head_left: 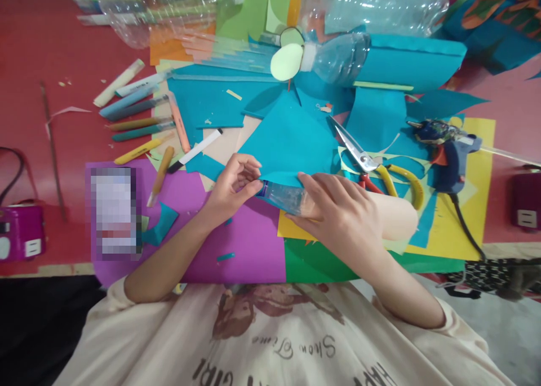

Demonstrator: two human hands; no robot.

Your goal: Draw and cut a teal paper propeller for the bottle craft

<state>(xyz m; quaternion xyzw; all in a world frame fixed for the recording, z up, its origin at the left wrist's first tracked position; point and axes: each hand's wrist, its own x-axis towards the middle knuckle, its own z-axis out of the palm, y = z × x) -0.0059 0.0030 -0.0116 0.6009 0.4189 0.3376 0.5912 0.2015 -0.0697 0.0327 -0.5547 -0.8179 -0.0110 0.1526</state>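
A clear plastic bottle (281,195) lies sideways in front of me, its body wrapped in pale beige paper (397,216). My right hand (344,208) is closed over the bottle, thumb on the near side and index fingertip on the edge of a blue paper sheet (291,141). That sheet slopes up behind the bottle and covers part of it. Around the dark cap end my left hand (236,186) is curled, thumb and fingertips at the bottle neck and the blue paper's edge. Scissors (359,149) with red and yellow handles lie just beyond my right hand.
A glue gun (454,160) rests on yellow paper (482,205) at right. Markers (139,101) and a phone (114,211) are at left, with purple paper (249,251) nearby. Across the back lie large plastic bottles (169,14) and a blue-wrapped bottle (414,62).
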